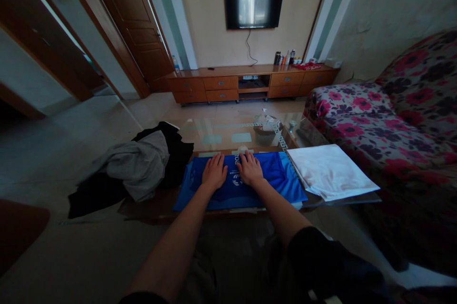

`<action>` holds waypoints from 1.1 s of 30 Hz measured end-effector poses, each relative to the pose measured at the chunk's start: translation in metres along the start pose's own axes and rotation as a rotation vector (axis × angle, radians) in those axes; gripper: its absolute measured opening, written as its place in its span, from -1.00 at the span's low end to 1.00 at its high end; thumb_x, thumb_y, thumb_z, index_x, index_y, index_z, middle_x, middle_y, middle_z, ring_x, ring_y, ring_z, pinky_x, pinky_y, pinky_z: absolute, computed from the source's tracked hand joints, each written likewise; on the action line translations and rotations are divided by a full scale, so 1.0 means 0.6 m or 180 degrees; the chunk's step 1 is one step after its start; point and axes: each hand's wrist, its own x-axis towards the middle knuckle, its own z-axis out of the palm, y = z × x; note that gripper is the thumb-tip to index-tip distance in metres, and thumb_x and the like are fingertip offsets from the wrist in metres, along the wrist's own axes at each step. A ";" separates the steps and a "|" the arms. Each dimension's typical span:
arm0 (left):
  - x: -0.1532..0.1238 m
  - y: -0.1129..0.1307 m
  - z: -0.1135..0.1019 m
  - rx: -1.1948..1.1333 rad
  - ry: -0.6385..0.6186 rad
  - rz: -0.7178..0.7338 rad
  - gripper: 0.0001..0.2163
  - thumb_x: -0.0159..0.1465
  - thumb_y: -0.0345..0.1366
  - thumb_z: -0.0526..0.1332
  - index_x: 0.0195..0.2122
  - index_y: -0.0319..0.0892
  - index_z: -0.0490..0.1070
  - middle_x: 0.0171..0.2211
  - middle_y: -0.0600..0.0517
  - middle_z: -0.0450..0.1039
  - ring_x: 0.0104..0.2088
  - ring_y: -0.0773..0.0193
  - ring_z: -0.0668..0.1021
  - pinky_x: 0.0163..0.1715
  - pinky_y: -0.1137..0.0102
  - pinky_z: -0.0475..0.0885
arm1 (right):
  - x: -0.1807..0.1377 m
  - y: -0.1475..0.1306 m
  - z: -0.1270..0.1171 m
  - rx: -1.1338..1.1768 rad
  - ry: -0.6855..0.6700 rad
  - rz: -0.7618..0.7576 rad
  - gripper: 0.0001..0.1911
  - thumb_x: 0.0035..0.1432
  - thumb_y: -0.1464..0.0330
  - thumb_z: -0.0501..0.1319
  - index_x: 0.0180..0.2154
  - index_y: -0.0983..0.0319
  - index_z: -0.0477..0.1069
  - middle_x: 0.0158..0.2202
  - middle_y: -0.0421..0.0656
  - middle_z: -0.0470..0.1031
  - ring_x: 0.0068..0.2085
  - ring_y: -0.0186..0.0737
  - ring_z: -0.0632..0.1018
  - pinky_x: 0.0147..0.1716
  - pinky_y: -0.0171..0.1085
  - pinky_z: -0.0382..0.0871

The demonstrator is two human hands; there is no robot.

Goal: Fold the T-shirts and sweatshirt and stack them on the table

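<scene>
A blue shirt (273, 170) with white print lies partly folded on the glass-topped table (193, 130) in front of me. My left hand (214, 170) rests flat on its left half, fingers stretched forward. On the other side of the print, my right hand (249, 168) also lies flat on the fabric, fingers slightly spread. Neither hand grips the cloth. To the right sits a neatly folded white cloth (332, 170). At the left, a grey garment (139, 163) is heaped with black clothing (178, 151).
A basket (265, 137) with crumpled white stuff in it shows beyond the shirt, near a small glass jar (292, 126). The flowered sofa (360, 104) stands at the right. Across the room are a low wooden cabinet (221, 84) and a wall television (254, 3).
</scene>
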 end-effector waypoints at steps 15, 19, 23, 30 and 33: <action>0.020 0.019 0.041 -0.0234 -0.0257 0.0135 -0.43 0.43 -0.18 -0.05 0.47 -0.07 0.03 0.48 0.01 0.00 0.47 0.15 0.05 0.43 0.10 -0.03 | 0.010 -0.003 0.042 -0.0125 -0.0244 -0.0257 -0.26 0.44 0.04 -0.17 0.49 0.24 -0.11 0.52 -0.08 -0.21 0.50 -0.02 -0.12 0.42 0.03 -0.31; 0.014 0.001 0.031 -0.0220 -0.0224 -0.0023 -0.38 0.44 -0.03 -0.06 0.48 -0.10 -0.01 0.49 -0.01 -0.06 0.48 0.13 0.02 0.43 0.10 -0.04 | 0.005 0.023 0.028 -0.0136 -0.0240 -0.0103 -0.21 0.44 -0.03 -0.20 0.48 0.29 -0.12 0.52 -0.05 -0.24 0.50 -0.05 -0.15 0.43 0.01 -0.32; 0.006 -0.024 0.024 -0.0128 -0.0182 -0.0293 -0.38 0.45 0.03 -0.12 0.48 -0.07 -0.01 0.50 0.02 -0.11 0.48 0.14 -0.01 0.43 0.11 -0.06 | -0.006 0.073 0.012 -0.0205 -0.0160 0.0043 -0.21 0.44 -0.04 -0.22 0.49 0.28 -0.13 0.52 -0.05 -0.21 0.50 -0.09 -0.14 0.43 -0.02 -0.34; -0.009 -0.087 0.010 0.0052 -0.0123 -0.0849 -0.39 0.46 -0.01 -0.19 0.48 -0.14 0.00 0.50 -0.04 -0.07 0.49 0.15 -0.04 0.43 0.14 -0.07 | -0.026 0.178 -0.019 -0.0507 -0.0117 0.0483 -0.17 0.43 -0.05 -0.22 0.49 0.33 -0.20 0.52 -0.01 -0.28 0.50 -0.08 -0.16 0.43 -0.04 -0.36; -0.016 -0.100 0.002 0.0156 -0.0094 -0.0847 -0.39 0.46 -0.02 -0.17 0.47 -0.15 0.02 0.49 -0.06 -0.06 0.49 0.12 -0.03 0.42 0.13 -0.06 | -0.033 0.199 -0.028 -0.0552 -0.0109 0.0508 -0.18 0.43 -0.05 -0.22 0.49 0.30 -0.21 0.53 -0.04 -0.28 0.50 -0.10 -0.17 0.43 -0.05 -0.34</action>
